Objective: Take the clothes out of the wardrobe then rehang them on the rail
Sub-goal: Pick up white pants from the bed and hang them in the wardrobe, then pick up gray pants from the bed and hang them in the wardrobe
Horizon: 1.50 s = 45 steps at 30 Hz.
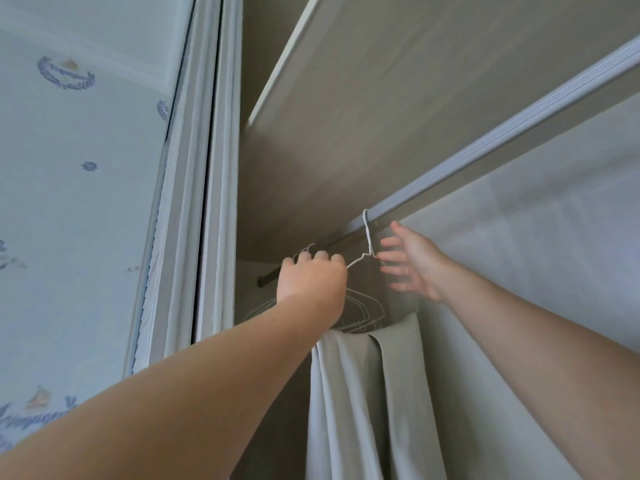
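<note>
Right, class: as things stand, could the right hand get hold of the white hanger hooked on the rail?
Probably yes. The right hand is open, right beside the neck of the white hanger below the rail, with nothing between them. The left hand grips other hangers alongside.

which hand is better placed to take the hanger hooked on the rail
Probably the right hand: it is open, fingers beside the neck of the hanger on the rail. The left hand is full, gripping other hanger hooks.

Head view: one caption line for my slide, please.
Left hand grips wire hangers above grey cloth; open right hand beside hanger hooked on rail.
</note>
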Motion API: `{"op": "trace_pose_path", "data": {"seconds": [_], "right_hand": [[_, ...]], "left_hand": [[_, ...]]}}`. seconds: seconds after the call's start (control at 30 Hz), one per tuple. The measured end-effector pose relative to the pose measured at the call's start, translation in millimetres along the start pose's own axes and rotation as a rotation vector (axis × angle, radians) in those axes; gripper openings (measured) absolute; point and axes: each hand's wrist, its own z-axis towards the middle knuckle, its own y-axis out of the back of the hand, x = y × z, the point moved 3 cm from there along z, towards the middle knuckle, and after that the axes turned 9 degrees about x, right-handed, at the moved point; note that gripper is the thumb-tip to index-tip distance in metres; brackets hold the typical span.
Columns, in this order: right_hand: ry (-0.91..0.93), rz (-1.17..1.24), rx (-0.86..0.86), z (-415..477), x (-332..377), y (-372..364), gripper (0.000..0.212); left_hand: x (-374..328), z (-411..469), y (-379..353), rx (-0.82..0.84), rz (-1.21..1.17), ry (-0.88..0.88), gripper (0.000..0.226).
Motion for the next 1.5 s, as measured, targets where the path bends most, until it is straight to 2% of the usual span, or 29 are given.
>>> {"op": "trace_pose_path", "data": {"seconds": [0.13, 0.2, 0.33, 0.47, 0.57, 0.73, 1.0, 1.23, 1.5], "right_hand": [[0.279, -0.422, -0.256, -40.0, 11.6, -3.8, 0.034], [0.378, -0.559, -0.306, -66.5, 11.0, -14.1, 0.028], [0.524, -0.828, -0.309, -124.7, 1.5, -53.3, 0.045], [0.512, -1.077, -0.249, -186.9, -10.2, -115.4, 0.061], [0.505, -1.183, -0.182, -234.2, -18.3, -170.7, 0.065], [0.461, -1.148, 0.039, -314.3, -33.5, -278.8, 0.068], [0.488, -1.014, 0.472, -442.8, -67.1, -492.9, 0.072], [0.543, -0.889, 0.836, -553.1, -93.3, -679.1, 0.074], [0.664, -0.713, 1.216, -679.5, -116.7, -866.6, 0.074]], "left_hand": [[12.0, -26.5, 14.0, -0.151, 0.166, -0.094, 0.050], [24.0, -50.2, 20.5, -0.195, 0.157, -0.107, 0.060], [60.2, -109.1, 29.6, -0.251, 0.112, -0.111, 0.069], [111.3, -180.8, 33.4, -0.211, 0.089, -0.088, 0.073], [154.0, -243.3, 33.9, -0.139, 0.055, -0.066, 0.075], [234.7, -369.4, 22.1, 0.013, -0.050, -0.005, 0.077], [353.4, -596.3, 19.2, 0.271, 0.004, 0.203, 0.079], [449.5, -795.8, 49.6, 0.480, 0.106, 0.546, 0.080], [522.0, -1001.5, 84.0, 0.699, 0.211, 0.978, 0.080]]}}
